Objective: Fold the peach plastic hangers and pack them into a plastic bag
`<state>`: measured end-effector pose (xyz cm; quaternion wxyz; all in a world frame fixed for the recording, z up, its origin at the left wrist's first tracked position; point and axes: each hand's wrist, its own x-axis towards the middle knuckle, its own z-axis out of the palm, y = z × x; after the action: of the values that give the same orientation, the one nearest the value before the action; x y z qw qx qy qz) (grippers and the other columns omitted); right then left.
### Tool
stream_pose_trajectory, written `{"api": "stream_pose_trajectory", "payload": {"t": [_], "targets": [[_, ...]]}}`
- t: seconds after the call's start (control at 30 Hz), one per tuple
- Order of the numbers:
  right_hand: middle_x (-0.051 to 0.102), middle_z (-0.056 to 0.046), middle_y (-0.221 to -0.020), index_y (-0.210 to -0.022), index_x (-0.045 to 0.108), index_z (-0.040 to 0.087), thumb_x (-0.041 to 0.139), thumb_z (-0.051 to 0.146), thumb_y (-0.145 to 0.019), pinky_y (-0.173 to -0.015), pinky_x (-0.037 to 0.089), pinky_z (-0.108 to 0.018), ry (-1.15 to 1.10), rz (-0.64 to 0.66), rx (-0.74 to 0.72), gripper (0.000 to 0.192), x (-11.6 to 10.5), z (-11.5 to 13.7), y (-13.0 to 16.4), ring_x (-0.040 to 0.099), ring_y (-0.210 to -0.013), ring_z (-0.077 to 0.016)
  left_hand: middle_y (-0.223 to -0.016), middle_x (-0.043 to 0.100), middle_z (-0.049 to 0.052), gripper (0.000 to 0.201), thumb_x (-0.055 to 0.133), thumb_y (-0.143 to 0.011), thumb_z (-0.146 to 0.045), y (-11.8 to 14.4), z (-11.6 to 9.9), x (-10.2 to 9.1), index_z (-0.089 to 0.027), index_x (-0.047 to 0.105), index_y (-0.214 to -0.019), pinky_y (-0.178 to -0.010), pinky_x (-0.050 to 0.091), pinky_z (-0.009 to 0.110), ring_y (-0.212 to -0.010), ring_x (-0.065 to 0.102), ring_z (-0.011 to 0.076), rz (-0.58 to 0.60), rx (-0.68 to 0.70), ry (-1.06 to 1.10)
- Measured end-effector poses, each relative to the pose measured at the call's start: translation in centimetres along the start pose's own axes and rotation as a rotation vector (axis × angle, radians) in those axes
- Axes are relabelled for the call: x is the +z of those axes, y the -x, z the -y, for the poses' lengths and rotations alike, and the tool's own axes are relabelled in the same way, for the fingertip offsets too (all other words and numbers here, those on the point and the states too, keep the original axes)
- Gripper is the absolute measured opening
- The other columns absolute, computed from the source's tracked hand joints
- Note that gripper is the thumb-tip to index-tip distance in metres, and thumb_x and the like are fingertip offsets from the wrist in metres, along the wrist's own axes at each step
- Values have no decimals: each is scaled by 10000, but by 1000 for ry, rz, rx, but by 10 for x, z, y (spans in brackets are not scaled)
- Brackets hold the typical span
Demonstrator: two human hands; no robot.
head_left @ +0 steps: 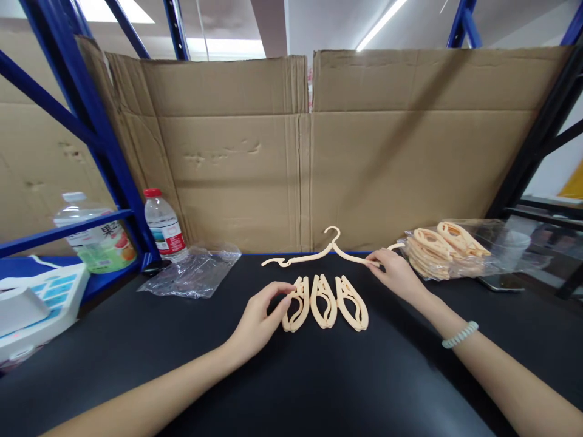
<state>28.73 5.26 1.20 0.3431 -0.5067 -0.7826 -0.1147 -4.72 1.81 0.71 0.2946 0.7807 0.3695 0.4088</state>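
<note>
An unfolded cream plastic clothes hanger (304,258) lies at the back of the black table, its hook toward the cardboard. The thumb and fingers of my right hand (395,272) pinch the end of its right arm. In front of it, three folded hangers lie in a row: a left one (297,320), a middle one (324,318) and a right one (356,315). My left hand (259,312) has its thumb and forefinger closed at the upper left edge of the left folded hanger, covering part of it.
A clear bag of several folded hangers (430,252) lies at the back right, beside a phone (501,283). On the left are a crumpled plastic bag (191,273), a water bottle (164,227), a larger bottle (98,240) and a white device (50,297). Cardboard (237,176) walls the back.
</note>
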Motion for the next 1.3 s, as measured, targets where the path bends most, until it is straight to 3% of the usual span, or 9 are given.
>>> {"api": "stream_pose_trajectory", "payload": {"t": [0.1,0.23,0.47,0.57,0.63,0.8,0.97,1.1,1.3], "targets": [[616,-59,-766,-801,564,186,465,215,-881,-705,470,-383,2,-40,2,130,-8,2,-1,587,-738,-231,-1056,643,93,242,541,-844,-334,-7,12,-2,-160,594,-1003,-959,446,405,-1037,593,239,-96,-141,193],[607,-60,-765,-817,569,185,464,245,-901,-693,482,-389,1,-67,-37,148,-22,7,-2,581,-734,-230,-1278,541,136,440,637,-783,-286,-11,20,-2,-161,515,-1186,-1040,379,446,-1168,526,263,-200,-340,415],[636,-28,-831,-868,540,210,475,199,-911,-1010,376,-511,-14,-32,-244,79,-31,28,-2,603,-792,-200,-1334,484,163,568,640,-778,-169,-13,12,-3,-149,411,-1297,-1002,441,370,-1094,587,225,-368,-519,753],[636,-18,-852,-883,531,215,481,174,-908,-1045,349,-520,-53,36,-302,69,-27,39,0,608,-803,-182,-1356,462,149,582,648,-784,-239,-11,10,-3,-164,403,-1307,-957,470,363,-1060,604,219,-364,-461,693],[630,-15,-846,-885,529,215,481,166,-909,-1042,354,-523,-64,69,-314,72,-25,44,1,607,-806,-178,-1334,486,131,562,665,-771,-313,-9,10,-1,-176,450,-1273,-922,485,366,-1043,607,226,-268,-373,575],[620,-26,-860,-910,529,205,476,163,-917,-1033,357,-519,-49,58,-316,67,-24,46,3,597,-827,-181,-875,662,64,530,667,-757,-357,-4,10,3,-136,510,-1212,-823,505,338,-893,629,206,-6,-203,361],[607,-76,-912,-932,545,183,454,195,-941,-872,456,-431,27,10,-310,92,-27,45,0,550,-899,-222,-954,673,75,433,624,-796,-362,-2,12,2,-156,544,-1168,-772,507,311,-886,632,200,20,-175,313],[603,-99,-1017,-931,578,184,464,212,-941,-787,434,-402,219,-86,-294,118,-30,48,0,526,-932,-255,-953,681,78,383,615,-803,-398,-3,11,-1,-154,592,-1097,-760,503,315,-881,637,213,8,-192,281],[624,-86,-976,-962,616,175,377,254,-973,-558,390,-285,380,-93,-181,252,-32,54,4,551,-607,-148,-911,683,61,395,629,-790,-414,-3,5,-2,-160,605,-1090,-700,492,289,-804,634,195,-49,-205,245]]}}
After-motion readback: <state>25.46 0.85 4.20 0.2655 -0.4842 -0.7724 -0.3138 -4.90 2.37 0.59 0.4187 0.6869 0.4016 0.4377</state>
